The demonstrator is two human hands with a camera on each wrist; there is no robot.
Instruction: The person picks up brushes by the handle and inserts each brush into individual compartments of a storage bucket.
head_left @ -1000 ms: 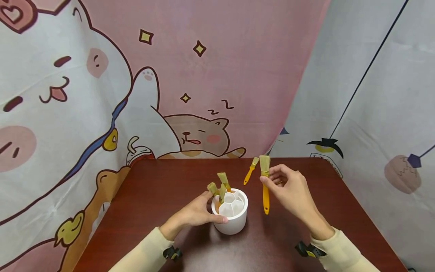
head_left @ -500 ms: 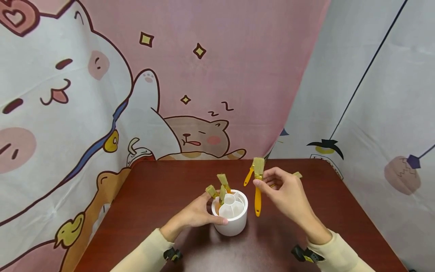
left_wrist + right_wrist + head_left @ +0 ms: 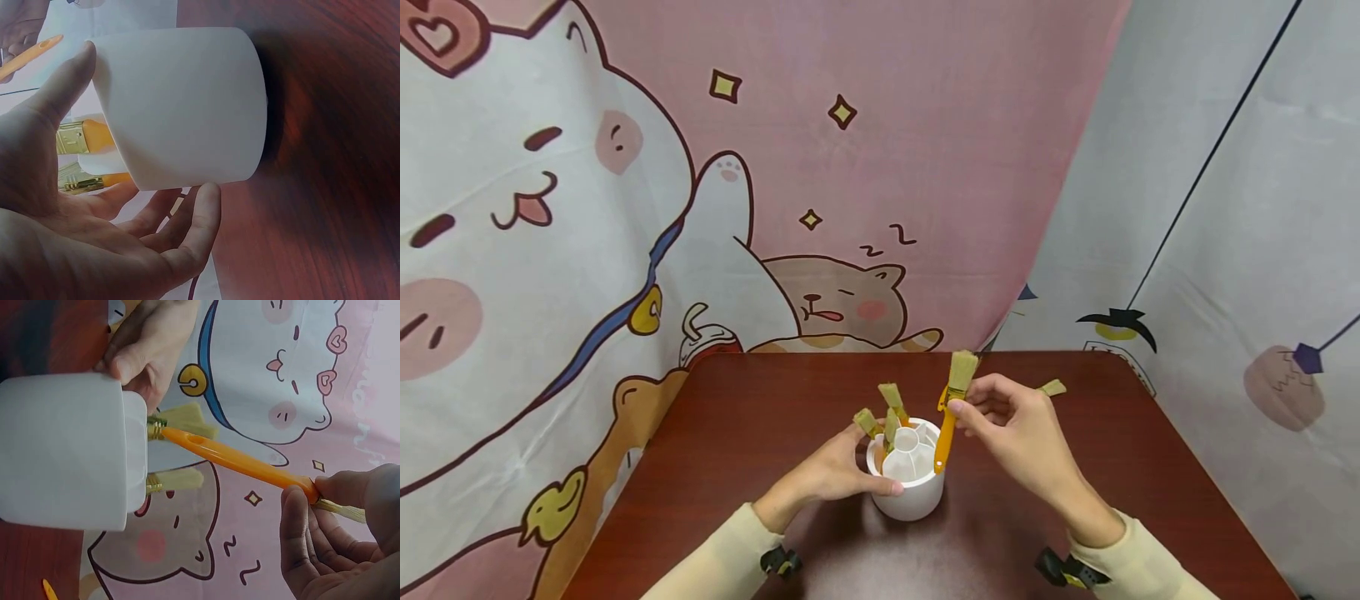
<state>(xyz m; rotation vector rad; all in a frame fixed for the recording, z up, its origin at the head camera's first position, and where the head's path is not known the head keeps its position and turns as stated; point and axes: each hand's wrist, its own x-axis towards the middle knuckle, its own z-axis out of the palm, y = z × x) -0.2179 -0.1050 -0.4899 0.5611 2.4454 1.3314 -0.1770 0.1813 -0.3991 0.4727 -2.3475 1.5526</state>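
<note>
My left hand holds a white round brush holder on the table, thumb at its rim and fingers around the far side. White dividers split its inside into compartments. Several paintbrushes with orange handles stand in its left and back part, bristles up. With thumb and fingers, my right hand pinches another paintbrush near its ferrule, bristles up. Its handle slants down, the end overlapping the holder's right rim in the head view. In the right wrist view the handle end is outside the holder's mouth.
On the dark red wooden table, a paintbrush lies behind my right hand, only its bristles showing. Another lies behind the held one, mostly hidden, its orange part peeking out. A cartoon-printed cloth hangs behind the table.
My right hand has moved left with the paintbrush, which now tilts, its handle end at the holder's rim. The bristles of a brush behind that hand came into view. My left hand stays put.
</note>
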